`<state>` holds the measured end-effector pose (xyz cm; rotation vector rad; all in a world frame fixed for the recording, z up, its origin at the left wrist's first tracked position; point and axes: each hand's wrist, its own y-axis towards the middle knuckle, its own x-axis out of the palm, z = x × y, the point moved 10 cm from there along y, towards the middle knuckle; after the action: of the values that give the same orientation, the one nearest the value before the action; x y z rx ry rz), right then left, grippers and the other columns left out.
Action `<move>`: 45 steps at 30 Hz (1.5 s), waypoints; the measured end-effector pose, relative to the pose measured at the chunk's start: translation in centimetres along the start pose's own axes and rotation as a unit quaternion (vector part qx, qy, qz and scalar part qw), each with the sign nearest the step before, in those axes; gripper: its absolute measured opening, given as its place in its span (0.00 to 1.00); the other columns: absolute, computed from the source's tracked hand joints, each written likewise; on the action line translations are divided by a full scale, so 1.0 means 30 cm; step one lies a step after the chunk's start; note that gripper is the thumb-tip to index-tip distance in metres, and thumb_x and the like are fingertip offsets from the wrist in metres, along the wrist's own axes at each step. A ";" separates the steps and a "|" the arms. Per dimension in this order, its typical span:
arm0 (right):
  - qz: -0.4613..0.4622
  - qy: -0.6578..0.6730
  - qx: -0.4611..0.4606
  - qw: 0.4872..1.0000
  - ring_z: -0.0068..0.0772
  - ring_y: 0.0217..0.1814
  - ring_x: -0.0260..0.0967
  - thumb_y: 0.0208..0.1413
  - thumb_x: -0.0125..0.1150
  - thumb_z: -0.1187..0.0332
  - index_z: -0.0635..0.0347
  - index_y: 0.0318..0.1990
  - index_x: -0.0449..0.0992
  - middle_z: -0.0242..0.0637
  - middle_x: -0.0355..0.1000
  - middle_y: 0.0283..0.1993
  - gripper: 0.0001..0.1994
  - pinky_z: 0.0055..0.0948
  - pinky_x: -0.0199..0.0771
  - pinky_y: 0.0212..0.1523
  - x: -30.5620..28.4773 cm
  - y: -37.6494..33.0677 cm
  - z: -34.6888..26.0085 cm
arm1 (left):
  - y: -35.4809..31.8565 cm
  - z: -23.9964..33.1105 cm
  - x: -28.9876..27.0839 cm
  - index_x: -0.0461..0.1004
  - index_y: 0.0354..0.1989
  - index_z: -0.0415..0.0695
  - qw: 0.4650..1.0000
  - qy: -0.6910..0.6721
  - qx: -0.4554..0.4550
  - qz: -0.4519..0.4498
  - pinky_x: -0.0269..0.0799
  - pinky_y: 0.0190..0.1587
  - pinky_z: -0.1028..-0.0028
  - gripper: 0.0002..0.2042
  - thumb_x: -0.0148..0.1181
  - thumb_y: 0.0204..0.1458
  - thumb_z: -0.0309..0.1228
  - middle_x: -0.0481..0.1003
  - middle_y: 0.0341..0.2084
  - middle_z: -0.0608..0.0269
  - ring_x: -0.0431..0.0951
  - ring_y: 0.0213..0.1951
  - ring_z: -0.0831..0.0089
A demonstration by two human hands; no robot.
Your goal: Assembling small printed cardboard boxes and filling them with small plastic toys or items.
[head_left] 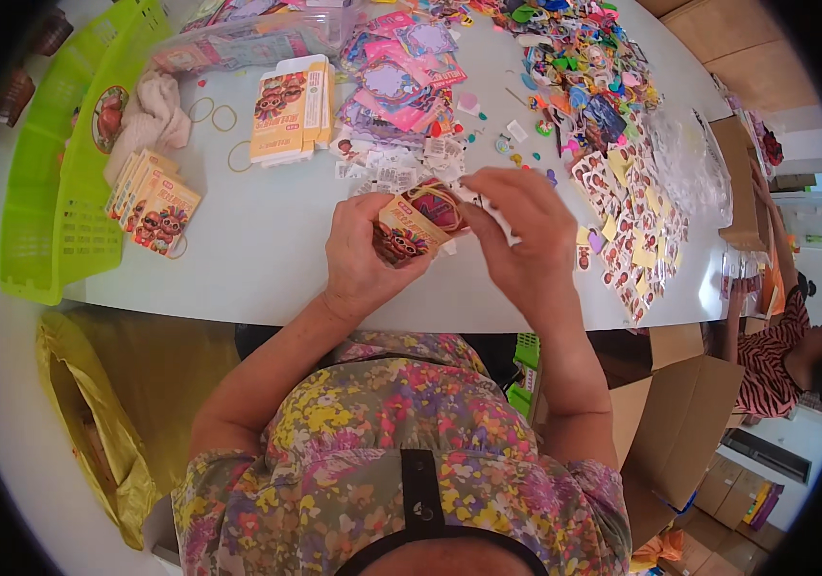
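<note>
Table (276, 216) filled the middle of the scene, its near edge bowing just in front of a person in a flowered top (382, 403). A green basket (46, 192) closed off the left end. Heaped trinkets (579, 82) crowded the far right, and sticker cards (636, 230) spread below them almost to the near edge. A plastic tub (257, 43) stood along the far side, beside pink and purple packets (401, 67). Yellow cartons (281, 110) were stacked left of those; a smaller row of boxes (156, 206) leaned near the basket. White tabletop opened between that row and the left hand (363, 245), and again between the right hand (516, 221) and the cards. The left hand was closed around a yellow box (399, 240), just inside the near edge. The right hand was half curled at the box's far end, beside a dark red pouch (428, 202); whether it gripped anything could not be told. Rubber bands (225, 129) lay near the cartons.
</note>
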<state>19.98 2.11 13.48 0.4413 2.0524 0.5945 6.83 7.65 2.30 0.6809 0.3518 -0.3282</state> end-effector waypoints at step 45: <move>-0.122 0.348 0.342 0.864 0.18 0.39 0.74 0.49 0.68 0.76 0.63 0.46 0.74 0.34 0.76 0.40 0.16 0.20 0.74 0.41 0.224 -0.379 0.208 | -0.202 -0.038 0.017 0.58 0.58 0.43 0.854 -0.397 -0.286 -0.174 0.75 0.36 0.76 0.28 0.64 0.51 0.20 0.75 0.35 0.61 0.78 0.36 0.76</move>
<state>21.06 -2.22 -0.44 0.3815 2.9566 -0.2094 4.59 3.88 -2.07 -0.1489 -0.2334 -0.7779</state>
